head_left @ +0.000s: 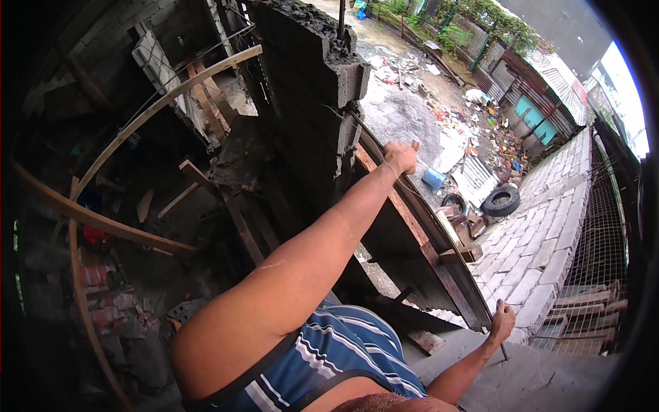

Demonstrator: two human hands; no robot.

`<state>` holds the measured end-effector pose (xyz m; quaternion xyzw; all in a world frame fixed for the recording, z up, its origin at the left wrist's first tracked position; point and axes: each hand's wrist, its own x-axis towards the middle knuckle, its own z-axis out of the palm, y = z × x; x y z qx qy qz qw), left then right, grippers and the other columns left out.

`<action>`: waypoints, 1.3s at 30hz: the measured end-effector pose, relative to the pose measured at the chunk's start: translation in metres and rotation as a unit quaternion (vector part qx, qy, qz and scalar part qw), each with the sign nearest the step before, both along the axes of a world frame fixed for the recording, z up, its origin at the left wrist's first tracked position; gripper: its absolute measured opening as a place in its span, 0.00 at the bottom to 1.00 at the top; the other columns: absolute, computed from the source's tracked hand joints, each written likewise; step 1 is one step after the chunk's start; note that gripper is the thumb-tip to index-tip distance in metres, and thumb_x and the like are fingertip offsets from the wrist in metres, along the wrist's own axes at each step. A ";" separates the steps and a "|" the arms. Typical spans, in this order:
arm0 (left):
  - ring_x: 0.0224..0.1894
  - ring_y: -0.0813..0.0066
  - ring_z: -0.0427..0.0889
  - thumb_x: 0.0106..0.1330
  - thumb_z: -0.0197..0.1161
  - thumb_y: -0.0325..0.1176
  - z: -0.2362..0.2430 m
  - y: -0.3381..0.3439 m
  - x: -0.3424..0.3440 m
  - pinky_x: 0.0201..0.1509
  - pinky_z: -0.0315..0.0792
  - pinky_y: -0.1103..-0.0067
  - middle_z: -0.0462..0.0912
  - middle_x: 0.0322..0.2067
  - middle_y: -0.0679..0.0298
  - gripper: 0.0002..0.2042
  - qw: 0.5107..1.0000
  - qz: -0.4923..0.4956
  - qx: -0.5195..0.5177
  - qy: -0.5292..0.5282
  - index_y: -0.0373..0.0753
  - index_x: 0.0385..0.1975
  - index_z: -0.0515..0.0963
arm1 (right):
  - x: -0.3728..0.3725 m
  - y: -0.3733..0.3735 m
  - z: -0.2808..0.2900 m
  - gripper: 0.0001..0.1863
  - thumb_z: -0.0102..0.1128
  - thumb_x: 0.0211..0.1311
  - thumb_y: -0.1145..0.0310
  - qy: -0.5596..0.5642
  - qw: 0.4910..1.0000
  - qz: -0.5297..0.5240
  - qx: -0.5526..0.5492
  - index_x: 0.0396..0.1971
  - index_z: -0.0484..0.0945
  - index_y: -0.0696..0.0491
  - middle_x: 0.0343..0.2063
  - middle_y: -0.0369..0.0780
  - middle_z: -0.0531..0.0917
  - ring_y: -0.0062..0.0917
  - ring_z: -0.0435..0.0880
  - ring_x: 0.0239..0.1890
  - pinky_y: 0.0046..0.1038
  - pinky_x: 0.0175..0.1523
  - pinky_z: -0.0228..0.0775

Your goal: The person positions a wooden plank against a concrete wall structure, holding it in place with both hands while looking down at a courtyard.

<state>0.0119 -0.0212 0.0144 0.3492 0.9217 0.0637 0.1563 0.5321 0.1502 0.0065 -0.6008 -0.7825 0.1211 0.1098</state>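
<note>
A dark panel [401,257] with a reddish timber along it [410,223] slants between my arms. My left hand [400,158] is closed over the panel's far upper edge, the arm stretched forward. A small reddish-brown tip shows beside its fingers; I cannot tell what it is. Past the panel's near lower end, my right hand [503,321] is closed around a thin dark rod [505,353], whose end shows below the fist. The fingers' undersides are hidden on both hands.
Left of me drops a dark space with curved-looking timbers [165,103] and rubble. A rough concrete wall [309,75] with projecting rebar stands ahead. Beyond lie a gravel heap [401,120], a blue bucket [434,178], tires [500,201] and a block wall [542,226].
</note>
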 end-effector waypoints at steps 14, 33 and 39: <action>0.45 0.62 0.84 0.48 0.65 0.37 -0.008 0.002 -0.003 0.44 0.78 0.70 0.85 0.40 0.58 0.15 1.000 -0.009 0.003 0.016 0.44 0.37 0.85 | -0.001 0.000 0.000 0.27 0.56 0.61 0.48 -0.002 1.000 0.011 0.006 0.26 0.80 0.63 0.23 0.48 0.80 0.38 0.76 0.27 0.40 0.38 0.65; 0.44 0.63 0.85 0.47 0.68 0.39 -0.002 0.000 0.000 0.43 0.78 0.71 0.86 0.38 0.59 0.15 1.000 0.009 0.006 0.011 0.44 0.36 0.86 | 0.003 0.004 -0.006 0.26 0.56 0.60 0.49 0.002 1.000 0.014 0.023 0.24 0.79 0.62 0.21 0.48 0.79 0.39 0.75 0.25 0.41 0.37 0.65; 0.43 0.62 0.85 0.45 0.68 0.39 -0.008 0.002 -0.005 0.43 0.78 0.71 0.86 0.38 0.58 0.16 1.000 0.001 0.016 0.019 0.44 0.35 0.86 | 0.001 0.005 -0.006 0.26 0.56 0.60 0.49 0.009 1.000 0.013 0.012 0.25 0.79 0.63 0.22 0.49 0.79 0.39 0.75 0.26 0.41 0.38 0.64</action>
